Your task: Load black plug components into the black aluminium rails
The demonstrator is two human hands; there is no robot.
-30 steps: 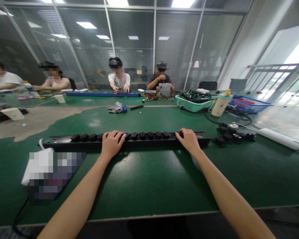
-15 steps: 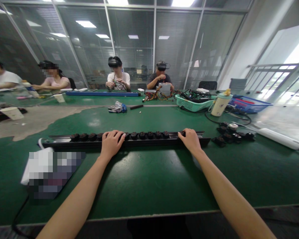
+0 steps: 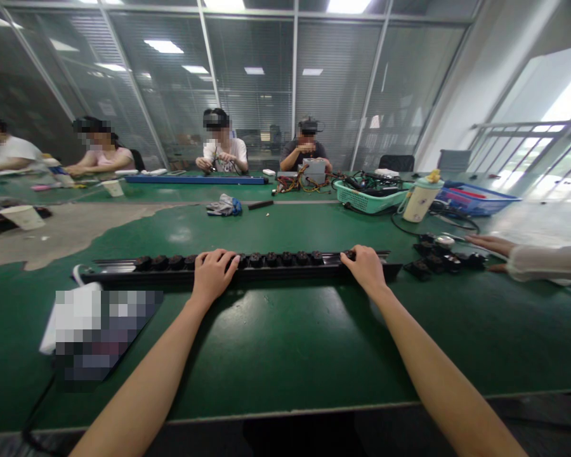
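A long black metal rail lies across the green table in front of me, with several small black round parts in a row along its channel. My left hand is closed over the rail left of its middle, its fingers covering some of the parts. Near the rail's right end my right hand pinches another black round part, mostly hidden by the fingers. A stretch of bare channel shows between this part and the row.
Loose black parts lie to the right, beside another person's hand. A bottle, a green basket and a blue basket stand behind. Gloves lie farther back; a white device is at left.
Another person's sleeved arm has come in from the right, its hand by the loose black parts and the white bar. My own hands and the rail have hardly moved.
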